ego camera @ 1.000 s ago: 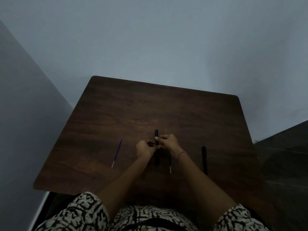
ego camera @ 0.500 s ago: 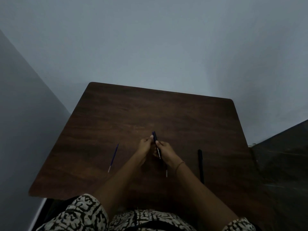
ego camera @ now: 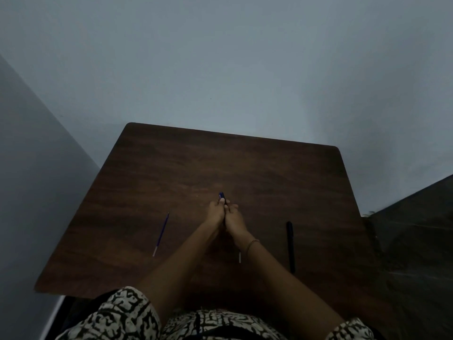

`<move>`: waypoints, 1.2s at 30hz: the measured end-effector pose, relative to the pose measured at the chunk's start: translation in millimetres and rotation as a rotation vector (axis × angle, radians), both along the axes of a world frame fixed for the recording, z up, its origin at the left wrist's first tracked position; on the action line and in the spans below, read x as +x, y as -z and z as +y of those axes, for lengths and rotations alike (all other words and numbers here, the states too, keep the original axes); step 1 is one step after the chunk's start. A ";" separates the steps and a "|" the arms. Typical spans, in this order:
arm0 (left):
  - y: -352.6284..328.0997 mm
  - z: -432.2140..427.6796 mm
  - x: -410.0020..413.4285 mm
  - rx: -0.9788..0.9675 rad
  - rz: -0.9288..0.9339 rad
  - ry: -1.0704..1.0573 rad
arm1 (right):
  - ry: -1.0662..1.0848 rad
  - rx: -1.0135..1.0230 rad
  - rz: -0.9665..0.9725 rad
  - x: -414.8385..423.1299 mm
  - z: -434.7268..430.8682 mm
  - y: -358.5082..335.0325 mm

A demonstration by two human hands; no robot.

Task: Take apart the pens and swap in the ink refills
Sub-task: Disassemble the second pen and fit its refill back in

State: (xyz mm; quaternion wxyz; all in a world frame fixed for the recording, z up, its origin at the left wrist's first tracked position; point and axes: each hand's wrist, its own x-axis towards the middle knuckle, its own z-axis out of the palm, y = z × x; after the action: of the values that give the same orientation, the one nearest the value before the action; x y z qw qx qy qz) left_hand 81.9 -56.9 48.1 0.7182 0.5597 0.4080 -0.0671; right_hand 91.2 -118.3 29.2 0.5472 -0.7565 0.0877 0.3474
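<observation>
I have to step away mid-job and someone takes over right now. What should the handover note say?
Hands: left hand and right hand pressed together at mid-table, both holding the blue pen; only its far end shows.
Things: blue refill lies on the table, left of the hands; second refill beneath the right wrist, only its white tip showing; black pen right of the hands, untouched.
Done: hidden whether the blue pen is apart yet.
Left: finish its refill swap, then do the black pen.
</observation>
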 end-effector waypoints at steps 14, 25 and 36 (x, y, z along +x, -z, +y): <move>4.5 7.3 3.6 0.114 -0.022 -0.033 | -0.005 0.089 0.055 1.8 -1.6 2.7; 9.8 32.0 1.2 0.316 -0.049 -0.169 | -0.107 0.178 0.008 -6.6 -5.3 -16.6; 16.4 41.0 -12.0 0.524 0.041 -0.231 | -0.007 0.033 -0.077 -10.5 -9.6 -7.0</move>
State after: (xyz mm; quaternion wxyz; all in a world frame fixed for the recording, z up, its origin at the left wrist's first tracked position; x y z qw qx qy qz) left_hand 69.9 -16.0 31.7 0.5436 0.6745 0.4870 0.1114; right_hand 80.6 -127.9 36.2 0.5613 -0.7605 0.0578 0.3213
